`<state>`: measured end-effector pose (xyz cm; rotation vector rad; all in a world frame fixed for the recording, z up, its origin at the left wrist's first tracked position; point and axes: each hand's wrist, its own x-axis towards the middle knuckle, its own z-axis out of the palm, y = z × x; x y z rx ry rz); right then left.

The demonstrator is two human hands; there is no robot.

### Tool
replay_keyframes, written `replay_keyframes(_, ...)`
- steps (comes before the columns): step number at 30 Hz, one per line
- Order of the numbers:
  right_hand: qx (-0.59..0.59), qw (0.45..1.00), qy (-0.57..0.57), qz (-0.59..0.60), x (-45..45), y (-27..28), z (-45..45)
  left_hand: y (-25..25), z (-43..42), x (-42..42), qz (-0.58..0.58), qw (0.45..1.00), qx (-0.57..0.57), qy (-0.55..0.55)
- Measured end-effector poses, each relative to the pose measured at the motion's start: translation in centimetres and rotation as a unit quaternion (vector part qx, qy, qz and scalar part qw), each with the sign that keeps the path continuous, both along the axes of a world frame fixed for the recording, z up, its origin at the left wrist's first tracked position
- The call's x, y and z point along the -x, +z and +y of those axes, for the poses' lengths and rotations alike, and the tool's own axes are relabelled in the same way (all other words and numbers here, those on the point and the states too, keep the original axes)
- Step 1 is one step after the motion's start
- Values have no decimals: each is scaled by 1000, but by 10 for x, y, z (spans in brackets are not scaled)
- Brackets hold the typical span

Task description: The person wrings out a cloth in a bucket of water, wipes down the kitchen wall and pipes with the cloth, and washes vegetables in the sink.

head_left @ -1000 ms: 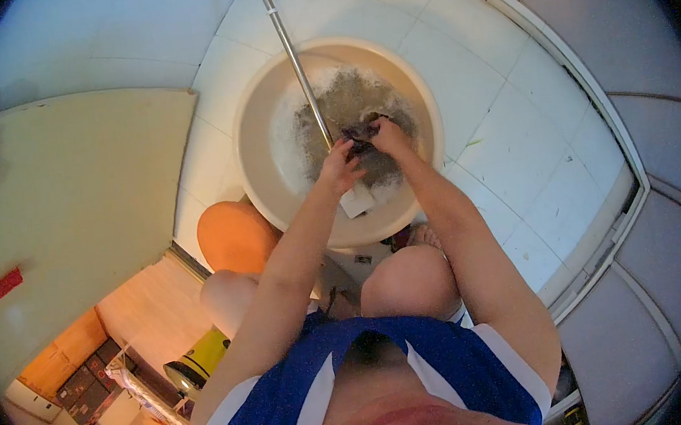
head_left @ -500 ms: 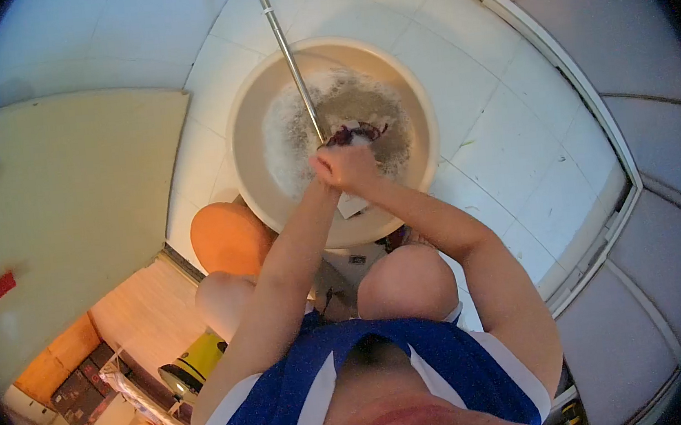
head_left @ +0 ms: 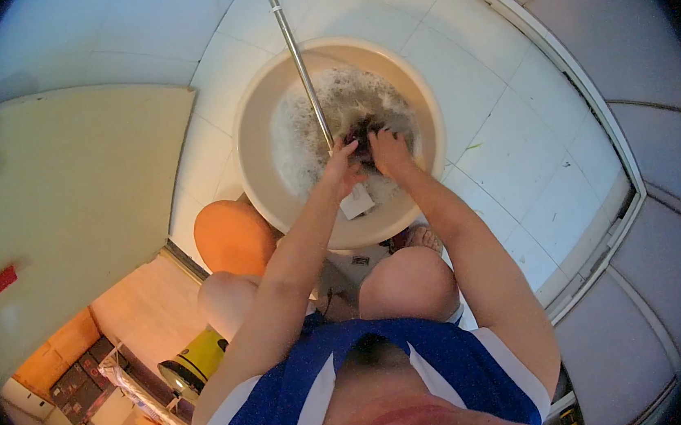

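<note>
A large beige basin (head_left: 257, 151) holds greyish, foamy water (head_left: 299, 126). A metal pole (head_left: 298, 61) slants down into it, its lower end beside my left hand. Dark strands or cloth (head_left: 363, 128) lie in the water between my hands. My left hand (head_left: 343, 169) is at the pole's end and the left edge of the dark material, fingers apart. Over the right side of that material, my right hand (head_left: 389, 150) has its fingers bent down on it, closed. A white piece (head_left: 357, 202) shows below my left hand at the basin's near side.
An orange round seat (head_left: 234, 237) stands left of the basin, by my knees. A pale door panel (head_left: 85, 196) fills the left side. White floor tiles (head_left: 506, 147) extend to a raised track (head_left: 583, 95) on the right. A yellow-green object (head_left: 205, 354) is at lower left.
My hands were together half a second ago at the basin's middle, and now they are apart. My right hand has moved right and the dark material lies lower in the water.
</note>
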<state>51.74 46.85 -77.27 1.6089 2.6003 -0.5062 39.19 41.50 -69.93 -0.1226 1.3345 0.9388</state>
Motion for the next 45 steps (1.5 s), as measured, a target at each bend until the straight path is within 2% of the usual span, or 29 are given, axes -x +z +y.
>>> replay_keyframes(2, 185, 982, -4, -34, -7, -4, -4, 10, -2, -6, 17, 999, 13, -32)
replay_keyframes(3, 184, 982, -4, -33, -4, 0, 0, 2, -2, -7, 26, 998, 40, -32)
replay_keyframes(5, 285, 944, -167, -17, 4, 12, 15, -7, -3, -4, 35, 997, 66, -31)
replay_keyframes(6, 283, 944, -168, -19, 5, 21, 19, -7, -4, -2, 0, 998, 46, -30)
replay_keyframes(7, 453, 839, -219, 207, 5, 31, 24, -7, -4, 0, -36, 999, 26, -31)
replay_keyframes(8, 580, 657, -248, 414, 3, 43, 29, -1, -2, 3, -40, 998, 22, -32)
replay_keyframes(10, 578, 668, -207, 421, -2, 107, 36, 17, 1, 9, -208, 977, -55, 1)
replay_keyframes(12, 576, 677, -166, 428, -2, 162, 37, 17, 6, 12, -219, 972, -74, 28)
replay_keyframes(14, 600, 660, -89, 443, -3, 199, 38, 22, 9, 11, -205, 969, -109, 85)
replay_keyframes(17, 561, 703, -31, 435, -9, 242, 49, 23, 16, 20, -170, 979, -97, 61)
replay_keyframes(18, 517, 731, -79, 439, -13, 246, 56, 38, 16, 20, -174, 977, -104, 63)
replay_keyframes(19, 514, 735, -77, 435, -21, 250, 63, 54, 15, 21, -178, 975, -118, 56)
replay_keyframes(21, 372, 815, -154, 416, -36, 257, 80, 102, 18, 26, -182, 971, -154, 38)
replay_keyframes(22, 366, 819, -152, 416, -41, 255, 85, 125, 16, 29, -153, 981, -120, 14)
replay_keyframes(26, 295, 855, -205, 375, -43, 265, 89, 172, 18, 23, -167, 971, -168, -4)
replay_keyframes(28, 287, 865, -217, 349, -31, 280, 83, 188, 19, 20, -256, 943, -208, 34)
replay_keyframes(30, 339, 832, -263, 352, -13, 303, 75, 210, 20, 18, -286, 929, -233, 32)
replay_keyframes(31, 331, 833, -266, 354, -8, 306, 73, 218, 21, 17, -315, 915, -251, 34)
replay_keyframes(32, 494, 691, -272, 452, -4, 304, 71, 212, 25, 18, -335, 903, -266, 38)
replay_keyframes(33, 630, 511, -259, 524, 1, 303, 70, 219, 26, 17, -337, 901, -273, 30)
replay_keyframes(35, 597, 440, -275, 612, 17, 298, 59, 233, 29, 15, -325, 910, -244, 79)
replay_keyframes(36, 550, 447, -301, 638, 24, 285, 59, 223, 30, 15, -203, 931, -292, 77)
replay_keyframes(38, 491, 443, -315, 681, 31, 288, 48, 224, 36, 24, -223, 944, -218, 108)
replay_keyframes(39, 436, 483, -324, 686, 30, 312, 35, 219, 36, 26, -199, 950, -224, 89)
replay_keyframes(40, 394, 481, -359, 696, 31, 302, 35, 207, 35, 27, -174, 955, -229, 71)
replay_keyframes(42, 319, 577, -345, 668, 29, 310, 24, 142, 39, 32, -220, 925, -309, 15)
replay_keyframes(43, 121, 763, -297, 561, 33, 243, 44, 142, 29, 34, -250, 936, -249, 3)
replay_keyframes(44, 52, 844, -252, 471, 33, 236, 46, 145, 21, 35, -277, 943, -185, -9)
replay_keyframes(45, 58, 894, -210, 392, 33, 292, 26, 154, 17, 34, -276, 941, -196, -13)
